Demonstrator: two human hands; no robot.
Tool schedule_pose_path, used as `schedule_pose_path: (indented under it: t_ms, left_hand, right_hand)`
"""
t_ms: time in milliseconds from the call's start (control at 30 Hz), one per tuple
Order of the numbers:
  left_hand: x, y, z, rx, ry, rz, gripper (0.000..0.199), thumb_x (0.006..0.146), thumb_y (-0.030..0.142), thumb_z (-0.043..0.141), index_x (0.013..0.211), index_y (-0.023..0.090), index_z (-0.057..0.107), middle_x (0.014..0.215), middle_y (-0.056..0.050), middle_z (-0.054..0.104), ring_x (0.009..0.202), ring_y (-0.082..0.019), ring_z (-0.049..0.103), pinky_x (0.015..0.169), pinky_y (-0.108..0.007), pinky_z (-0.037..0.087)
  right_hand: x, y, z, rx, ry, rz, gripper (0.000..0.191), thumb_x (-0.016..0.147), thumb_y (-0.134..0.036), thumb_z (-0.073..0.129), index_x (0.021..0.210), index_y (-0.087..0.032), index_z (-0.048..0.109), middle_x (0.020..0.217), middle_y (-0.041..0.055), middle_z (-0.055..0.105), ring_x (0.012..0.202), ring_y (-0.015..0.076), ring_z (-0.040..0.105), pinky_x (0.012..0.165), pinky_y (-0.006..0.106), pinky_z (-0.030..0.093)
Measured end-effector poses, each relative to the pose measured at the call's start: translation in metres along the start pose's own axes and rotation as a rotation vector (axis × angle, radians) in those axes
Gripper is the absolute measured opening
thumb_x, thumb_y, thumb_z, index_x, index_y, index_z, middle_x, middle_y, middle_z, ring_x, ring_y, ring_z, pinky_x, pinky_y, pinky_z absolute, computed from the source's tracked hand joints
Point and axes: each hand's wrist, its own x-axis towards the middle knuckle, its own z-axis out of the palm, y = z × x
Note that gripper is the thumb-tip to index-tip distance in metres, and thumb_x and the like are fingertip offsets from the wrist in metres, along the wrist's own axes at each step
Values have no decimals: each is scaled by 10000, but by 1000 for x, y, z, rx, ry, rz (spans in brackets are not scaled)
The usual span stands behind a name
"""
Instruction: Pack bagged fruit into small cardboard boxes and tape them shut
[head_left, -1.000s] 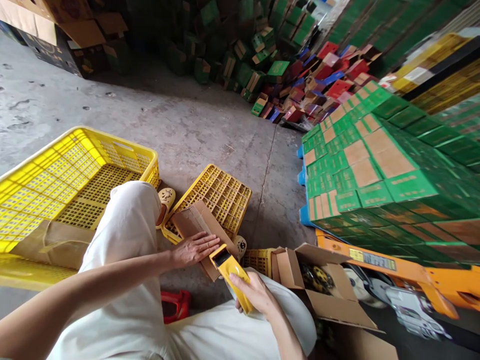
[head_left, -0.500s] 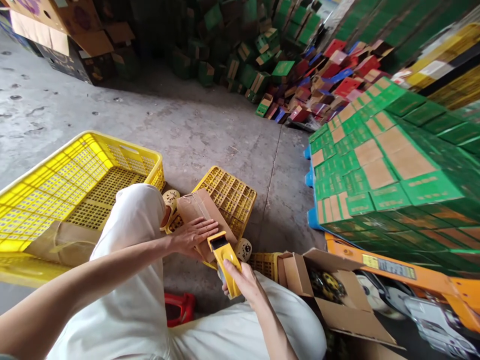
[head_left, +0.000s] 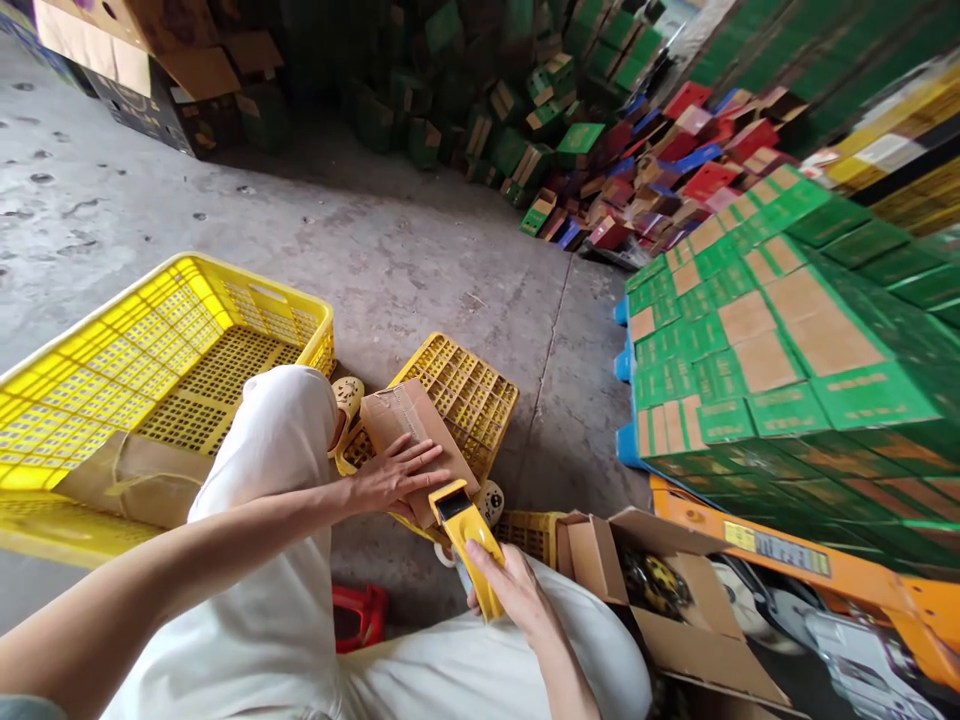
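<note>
A closed brown cardboard box [head_left: 412, 415] lies at a slant on an upturned yellow crate [head_left: 474, 400] between my feet. My left hand [head_left: 394, 478] rests flat on the box top with its fingers spread. My right hand [head_left: 506, 585] is wrapped round a yellow tape dispenser [head_left: 470, 535], whose front end is at the near right corner of the box. Part of the roll shows under the dispenser.
A large yellow basket [head_left: 319, 330] with brown cardboard inside stands at left. An open carton [head_left: 701, 640] is at my right knee, beside an orange pallet jack [head_left: 862, 580]. Green boxes [head_left: 780, 390] are stacked on a blue pallet. A red object [head_left: 360, 615] lies below.
The tape dispenser in my right hand has moved slightly right and down, its front end now at the box's near edge. My left hand stays on the box. The whole view has shifted a little.
</note>
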Motion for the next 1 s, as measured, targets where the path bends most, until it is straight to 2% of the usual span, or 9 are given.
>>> schedule_pose_path:
  t_ms: [100,200,333,467,600,767,900,1000]
  left_hand:
    - [-2,13,9,61,40,-11,1065,933,711,767,1790,322,267,1850,-170,231,1701,-411,261,1379,-595,129]
    - [-1,18,16,55,38,51,1043,1009,706,661,1810,256,166,1831,-146,310,1708,-334,267,1393,-515,132]
    - [2,15,19,56,24,90,1018,1040,747,561,1812,236,137,1837,-111,301,1716,-275,246,1393,-455,138]
    - [2,11,23,98,28,83,991,1048,756,532,1811,246,158,1834,-106,313,1711,-267,260,1380,-445,172]
    - [2,9,30,115,80,96,982,1035,757,555,1802,244,218,1814,-125,361,1693,-283,310,1370,-454,207]
    - [2,9,29,99,114,108,1028,1023,757,583,1805,215,194,1808,-144,363,1681,-295,338,1373,-461,192]
    - [1,15,23,125,92,90,1064,971,686,737,1804,313,190,1833,-120,316,1685,-326,329,1368,-490,201]
    - [1,23,22,139,94,75,1082,913,667,821,1787,361,263,1847,-134,268,1684,-378,321,1365,-562,188]
  right_hand:
    - [-1,-3,0,-5,19,20,572,932,-759,670,1000,-192,643,622,40,727,554,193,714,566,285,589]
    - [-2,-3,0,13,18,26,543,936,-744,679,992,-205,646,625,44,734,552,200,709,567,302,590]
    - [0,-3,0,14,7,7,545,936,-739,664,1054,-207,656,610,46,731,548,220,706,557,326,585]
    - [-3,-3,-2,10,17,1,548,914,-738,683,1070,-213,673,613,48,725,561,244,723,551,345,567]
    - [-14,4,-13,-2,-10,42,572,845,-778,714,964,-221,657,635,54,715,573,261,732,531,351,544]
    - [-22,20,-17,-20,5,75,601,829,-808,699,912,-216,638,594,69,688,521,248,678,507,352,500]
    - [-17,27,-12,19,26,74,597,830,-800,719,923,-215,640,593,75,691,517,251,668,508,359,497]
    - [-13,31,-12,38,35,67,590,830,-792,734,929,-218,643,586,67,693,513,250,667,509,360,504]
